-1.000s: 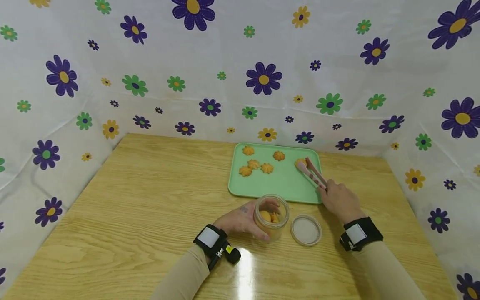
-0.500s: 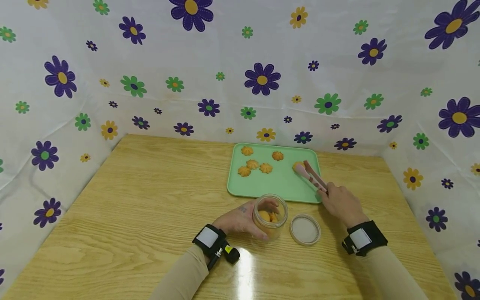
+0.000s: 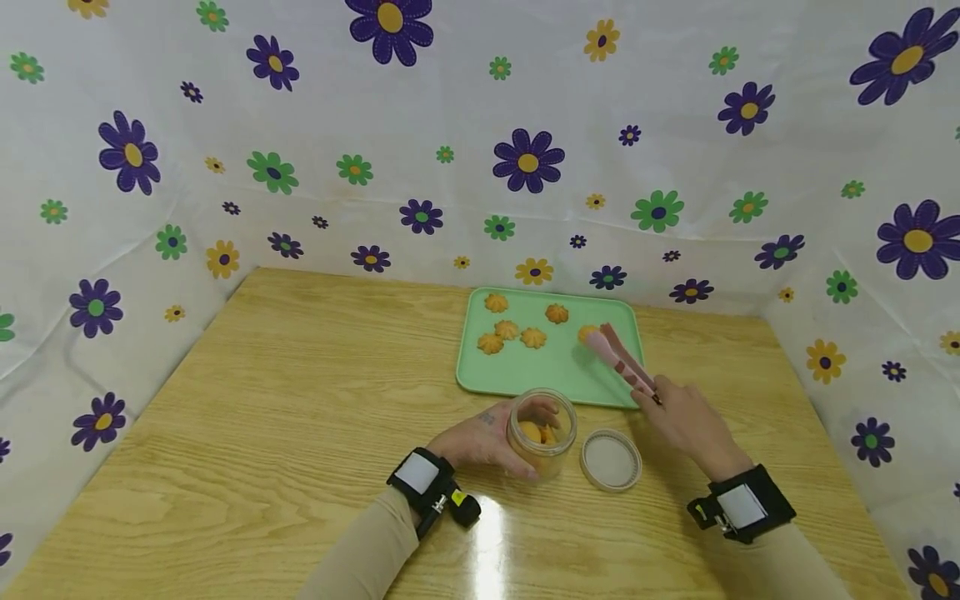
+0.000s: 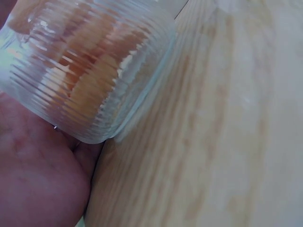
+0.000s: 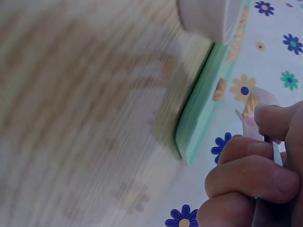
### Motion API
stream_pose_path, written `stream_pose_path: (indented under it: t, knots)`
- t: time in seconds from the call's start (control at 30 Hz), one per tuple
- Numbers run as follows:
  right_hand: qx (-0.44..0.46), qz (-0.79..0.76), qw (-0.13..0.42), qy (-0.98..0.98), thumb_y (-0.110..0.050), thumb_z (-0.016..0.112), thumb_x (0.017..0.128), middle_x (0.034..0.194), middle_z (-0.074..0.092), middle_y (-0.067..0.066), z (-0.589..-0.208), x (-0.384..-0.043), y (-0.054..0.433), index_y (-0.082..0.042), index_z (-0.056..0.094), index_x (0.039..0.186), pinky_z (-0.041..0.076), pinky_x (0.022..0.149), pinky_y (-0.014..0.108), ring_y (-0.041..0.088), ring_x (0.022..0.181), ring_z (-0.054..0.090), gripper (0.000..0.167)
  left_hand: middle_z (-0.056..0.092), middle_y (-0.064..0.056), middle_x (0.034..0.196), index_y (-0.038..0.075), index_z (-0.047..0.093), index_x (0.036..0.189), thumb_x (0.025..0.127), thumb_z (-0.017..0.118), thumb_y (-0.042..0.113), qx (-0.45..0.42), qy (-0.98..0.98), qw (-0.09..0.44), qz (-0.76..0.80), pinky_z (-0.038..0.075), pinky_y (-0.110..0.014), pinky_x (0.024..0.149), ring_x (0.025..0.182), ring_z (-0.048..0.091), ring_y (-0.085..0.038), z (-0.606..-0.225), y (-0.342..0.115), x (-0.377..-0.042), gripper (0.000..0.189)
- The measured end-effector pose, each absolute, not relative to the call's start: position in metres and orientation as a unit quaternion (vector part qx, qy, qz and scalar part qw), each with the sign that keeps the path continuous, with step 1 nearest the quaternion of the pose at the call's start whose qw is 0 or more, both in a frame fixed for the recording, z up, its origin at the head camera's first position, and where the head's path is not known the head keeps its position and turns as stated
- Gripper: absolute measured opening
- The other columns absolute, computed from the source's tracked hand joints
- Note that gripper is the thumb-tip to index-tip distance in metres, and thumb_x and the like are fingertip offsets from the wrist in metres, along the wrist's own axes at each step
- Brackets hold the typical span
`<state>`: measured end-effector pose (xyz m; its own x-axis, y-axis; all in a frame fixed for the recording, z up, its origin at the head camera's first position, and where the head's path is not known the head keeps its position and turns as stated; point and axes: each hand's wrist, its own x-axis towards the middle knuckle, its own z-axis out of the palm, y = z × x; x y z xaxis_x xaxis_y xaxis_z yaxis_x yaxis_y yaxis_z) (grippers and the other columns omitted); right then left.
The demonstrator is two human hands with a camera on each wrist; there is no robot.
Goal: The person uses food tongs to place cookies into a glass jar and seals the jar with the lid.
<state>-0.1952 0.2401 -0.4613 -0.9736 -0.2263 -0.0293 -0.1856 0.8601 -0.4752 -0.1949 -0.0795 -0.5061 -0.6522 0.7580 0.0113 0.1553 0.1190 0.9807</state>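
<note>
My left hand (image 3: pixel 483 442) curls round a clear ribbed jar (image 3: pixel 542 460) standing without its lid on the table; several cookies (image 4: pixel 90 80) lie inside it. In my right hand (image 3: pixel 693 425) is a pair of pink tongs (image 3: pixel 624 360), gripped by the handles. Between the tips of the tongs is one cookie (image 5: pixel 251 105), which looks raised off the green tray (image 3: pixel 555 379) in the right wrist view. Several flower-shaped cookies (image 3: pixel 533 337) lie on the left and middle of that tray.
The round jar lid (image 3: pixel 611 460) lies on the wooden table (image 3: pixel 300 400) between the jar and my right forearm. Behind the tray and along both sides hangs a white cloth (image 3: pixel 420 108) printed with flowers.
The tongs have drawn together on the cookie and moved slightly left with it. My right wrist has shifted right and towards me. The left hand and jar have stayed put.
</note>
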Motion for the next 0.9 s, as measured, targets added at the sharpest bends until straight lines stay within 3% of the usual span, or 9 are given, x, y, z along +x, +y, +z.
stream_pose_path:
  t: [0.6, 0.9]
  knots:
    - [-0.143, -0.297, 0.037, 0.943, -0.037, 0.051, 0.108, 0.063, 0.037, -0.004, -0.423, -0.135, 0.231, -0.009, 0.055, 0.098, 0.026, 0.047, 0.023, 0.007, 0.050, 0.032, 0.030, 0.057, -0.008, 0.143, 0.012, 0.047, 0.145, 0.074, 0.088, 0.001, 0.329, 0.702, 0.253, 0.578, 0.039, -0.029, 0.114, 0.136, 0.049, -0.017, -0.506, -0.081, -0.195, 0.082]
    - [-0.146, -0.312, 0.034, 0.938, -0.034, 0.052, 0.108, 0.060, 0.035, -0.008, -0.420, -0.111, 0.226, -0.013, 0.051, 0.092, 0.027, 0.045, 0.021, 0.002, 0.047, 0.027, 0.026, 0.056, -0.009, 0.144, 0.011, 0.046, 0.146, 0.074, 0.088, -0.001, 0.330, 0.696, 0.256, 0.584, 0.038, -0.032, 0.115, 0.136, 0.049, -0.018, -0.507, -0.080, -0.194, 0.084]
